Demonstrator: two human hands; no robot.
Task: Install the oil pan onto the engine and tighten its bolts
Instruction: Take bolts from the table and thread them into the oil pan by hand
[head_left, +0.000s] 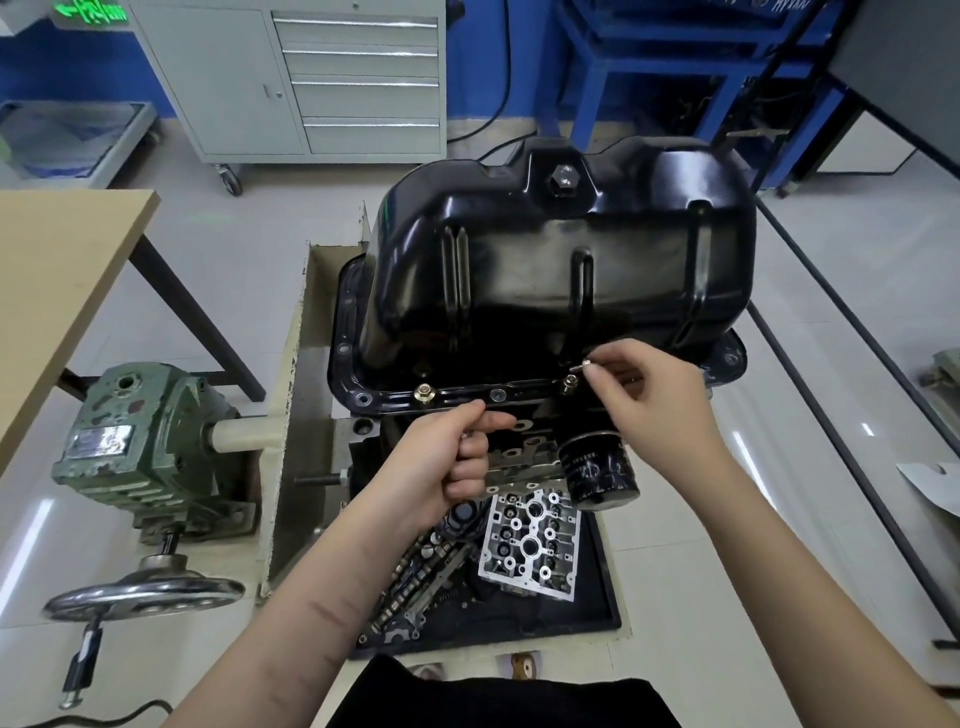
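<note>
black pan (561, 260) sits on the engine (519, 452), flange down, one bolt (425, 391) seated on the near edge. risk: the small bolt (586, 364) pinched in the right hand (654, 395) could slip into the parts tray (597, 613) below, or start crooked and cross-thread beside the second bolt (569, 384). right grip: fingertips pressed on that bolt. left hand (447, 457) curls closed, apparently around spare bolts, though they are barely visible.

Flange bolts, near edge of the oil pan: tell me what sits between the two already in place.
Head view: between the left bolt and right bolt, one empty bolt hole.
</note>
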